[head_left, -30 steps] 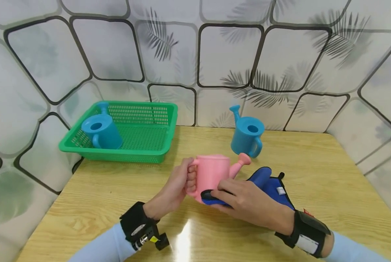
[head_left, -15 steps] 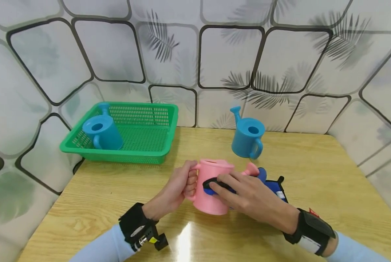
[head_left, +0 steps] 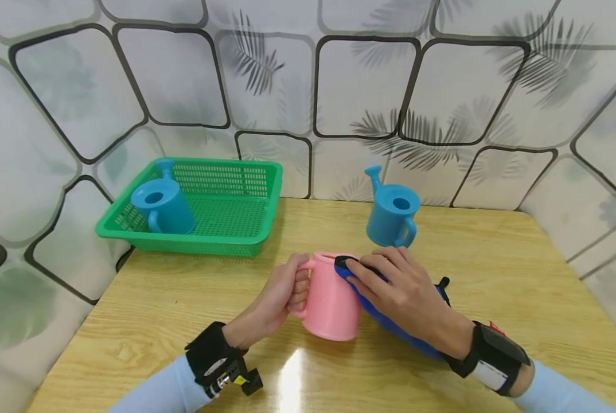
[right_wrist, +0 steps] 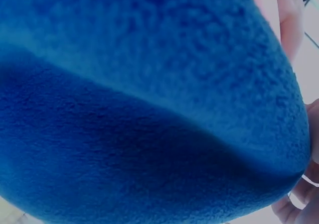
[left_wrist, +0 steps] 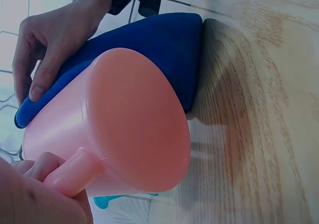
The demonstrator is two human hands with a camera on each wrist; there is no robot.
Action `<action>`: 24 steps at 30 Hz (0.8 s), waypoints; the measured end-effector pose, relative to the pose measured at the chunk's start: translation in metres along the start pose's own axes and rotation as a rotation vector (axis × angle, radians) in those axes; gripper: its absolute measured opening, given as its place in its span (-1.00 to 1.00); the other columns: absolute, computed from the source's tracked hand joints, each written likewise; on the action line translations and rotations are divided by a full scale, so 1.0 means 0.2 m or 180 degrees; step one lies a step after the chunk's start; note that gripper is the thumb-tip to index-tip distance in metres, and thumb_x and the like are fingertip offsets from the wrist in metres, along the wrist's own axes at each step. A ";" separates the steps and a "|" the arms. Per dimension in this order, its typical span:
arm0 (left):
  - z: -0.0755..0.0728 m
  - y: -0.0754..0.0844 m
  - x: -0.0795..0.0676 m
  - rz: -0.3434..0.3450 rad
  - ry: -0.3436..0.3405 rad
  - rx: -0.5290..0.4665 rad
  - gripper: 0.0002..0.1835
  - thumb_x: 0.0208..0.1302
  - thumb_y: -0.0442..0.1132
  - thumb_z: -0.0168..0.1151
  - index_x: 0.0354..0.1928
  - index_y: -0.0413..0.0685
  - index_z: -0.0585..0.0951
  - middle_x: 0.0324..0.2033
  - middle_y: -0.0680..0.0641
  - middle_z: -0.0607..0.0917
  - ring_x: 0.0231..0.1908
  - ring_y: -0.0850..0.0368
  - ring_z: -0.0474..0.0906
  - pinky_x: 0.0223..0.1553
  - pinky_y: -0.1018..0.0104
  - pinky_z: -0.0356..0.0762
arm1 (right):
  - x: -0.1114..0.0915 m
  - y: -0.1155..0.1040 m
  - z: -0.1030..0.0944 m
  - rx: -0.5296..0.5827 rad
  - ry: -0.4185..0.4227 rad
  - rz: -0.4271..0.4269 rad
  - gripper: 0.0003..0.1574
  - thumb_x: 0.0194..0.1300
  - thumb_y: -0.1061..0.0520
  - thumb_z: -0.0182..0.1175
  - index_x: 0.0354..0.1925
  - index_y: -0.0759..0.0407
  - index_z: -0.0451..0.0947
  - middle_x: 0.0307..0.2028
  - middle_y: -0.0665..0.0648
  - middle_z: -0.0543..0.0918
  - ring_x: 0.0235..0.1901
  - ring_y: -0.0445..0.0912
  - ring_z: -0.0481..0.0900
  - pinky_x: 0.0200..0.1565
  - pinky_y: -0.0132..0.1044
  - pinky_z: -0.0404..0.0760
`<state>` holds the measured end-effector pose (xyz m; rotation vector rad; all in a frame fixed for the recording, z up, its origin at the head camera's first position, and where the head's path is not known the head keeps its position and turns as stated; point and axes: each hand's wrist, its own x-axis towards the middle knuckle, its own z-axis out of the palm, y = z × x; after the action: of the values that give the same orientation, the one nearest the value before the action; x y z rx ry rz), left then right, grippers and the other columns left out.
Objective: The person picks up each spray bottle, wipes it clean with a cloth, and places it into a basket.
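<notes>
My left hand (head_left: 272, 301) grips the handle of a pink watering can (head_left: 331, 307), its fingers wrapped through the loop. The can's smooth round underside (left_wrist: 142, 124) shows in the left wrist view. In my right hand (head_left: 411, 295) is a blue cloth (head_left: 390, 324) with black edging, pinched between thumb and fingers. Its bunched front end lies against the can's upper side, right at the rim, and the rest drapes down to the right. The can's spout is hidden behind the right hand and cloth. Fuzzy blue fabric (right_wrist: 149, 99) fills most of the right wrist view.
A blue watering can (head_left: 392, 215) stands on the wooden table (head_left: 514, 258), just beyond my right hand. At the back left, a green plastic basket (head_left: 230, 241) holds a second blue watering can (head_left: 166, 206). A patterned wall covering (head_left: 266, 103) rises behind the table.
The right hand has moved the cloth from the pink can's lower side up to its rim. The can now stands a little more tilted, with the left hand's grip on its handle unchanged.
</notes>
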<state>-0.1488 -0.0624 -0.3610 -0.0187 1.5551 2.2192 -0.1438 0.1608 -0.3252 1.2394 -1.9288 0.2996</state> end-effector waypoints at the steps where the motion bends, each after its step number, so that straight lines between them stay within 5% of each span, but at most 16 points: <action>1: 0.00 0.00 0.00 0.0005 0.0000 0.0004 -0.46 0.43 -0.06 -0.09 -0.77 0.12 0.11 -0.89 0.23 0.13 -0.86 0.34 -0.04 -0.83 0.51 -0.10 | 0.00 0.00 0.00 -0.0005 0.0013 0.0021 -0.54 0.51 0.00 -0.01 -0.07 0.32 0.67 -0.34 0.22 0.69 -0.31 0.07 0.59 -0.43 -0.05 0.59; 16: -0.01 0.00 0.00 0.0027 0.0026 -0.0150 -0.45 0.37 -0.05 -0.01 -0.80 0.16 0.11 -0.92 0.24 0.13 -0.87 0.35 -0.05 -0.83 0.50 -0.11 | 0.00 -0.01 0.00 0.0295 -0.0226 -0.0024 -0.51 0.53 0.01 -0.06 -0.07 0.34 0.67 -0.31 0.17 0.71 -0.37 0.00 0.52 -0.41 -0.13 0.59; 24: -0.02 0.01 0.00 0.0086 0.0119 -0.0181 -0.44 0.34 -0.03 0.08 -0.79 0.13 0.12 -0.91 0.23 0.14 -0.87 0.32 -0.02 -0.80 0.48 -0.08 | -0.04 -0.06 0.01 0.0507 -0.0688 -0.0296 -0.67 0.33 0.07 0.24 -0.08 0.28 0.68 -0.24 0.13 0.74 -0.25 -0.01 0.56 -0.27 -0.15 0.66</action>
<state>-0.1513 -0.0662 -0.3612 -0.0565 1.5199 2.2959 -0.1334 0.1585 -0.3340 1.5147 -2.0533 0.2848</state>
